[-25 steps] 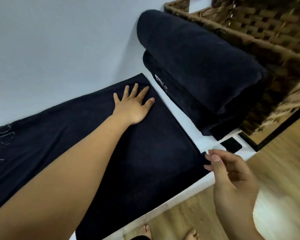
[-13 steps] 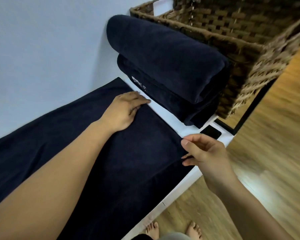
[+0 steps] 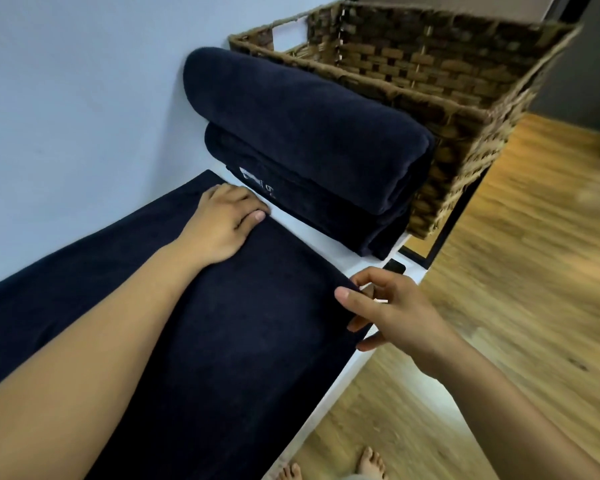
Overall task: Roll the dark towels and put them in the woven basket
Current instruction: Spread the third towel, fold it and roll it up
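The wall [image 3: 84, 98] was pale bluish-white and plain. A white tabletop [image 3: 319, 244] stood against it, and the floor [image 3: 534, 289] beside was of light brown wooden planks.

Left fingers [image 3: 244, 199] now seemingly around the towel [image 3: 239, 323] edge.
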